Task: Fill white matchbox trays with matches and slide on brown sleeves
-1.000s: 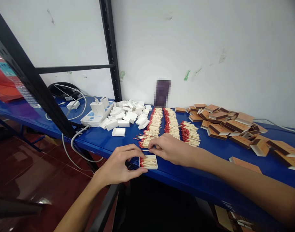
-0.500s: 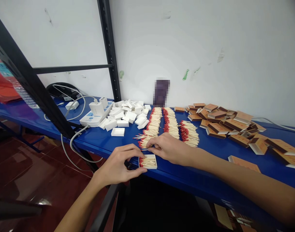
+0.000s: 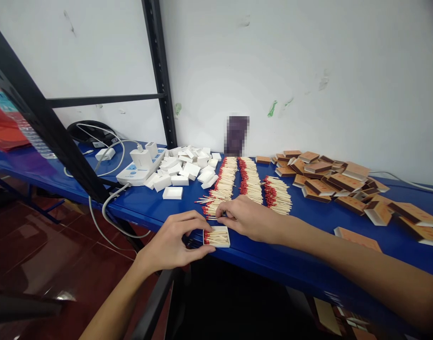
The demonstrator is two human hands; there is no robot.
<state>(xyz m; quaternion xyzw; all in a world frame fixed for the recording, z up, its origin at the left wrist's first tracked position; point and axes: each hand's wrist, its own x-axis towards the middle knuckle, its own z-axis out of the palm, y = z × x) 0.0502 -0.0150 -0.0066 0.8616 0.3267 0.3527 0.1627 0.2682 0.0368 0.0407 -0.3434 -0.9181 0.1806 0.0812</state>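
Observation:
A small white matchbox tray (image 3: pixel 224 244) lies at the front edge of the blue table, with red-headed matches (image 3: pixel 218 235) inside, heads to the left. Thumb and fingers of my left hand (image 3: pixel 179 239) grip it by its left end. Just beyond the tray, my right hand (image 3: pixel 243 216) is pinched at the near end of the leftmost row of loose matches (image 3: pixel 225 182); what its fingertips hold is too small to make out. Two shorter rows of matches, a middle row (image 3: pixel 251 179) and a right row (image 3: pixel 278 196), lie beside it.
White empty trays (image 3: pixel 188 165) are heaped at the back left, beside a power strip (image 3: pixel 140 174) with chargers and cables. Brown matchbox sleeves (image 3: pixel 330 177) are piled on the right. A black shelf post (image 3: pixel 160 71) rises at the left; a wall (image 3: pixel 308 56) stands behind.
Almost nothing differs. My right hand's fingertips have shifted very slightly by the match row, while my left hand keeps its grip on the tray.

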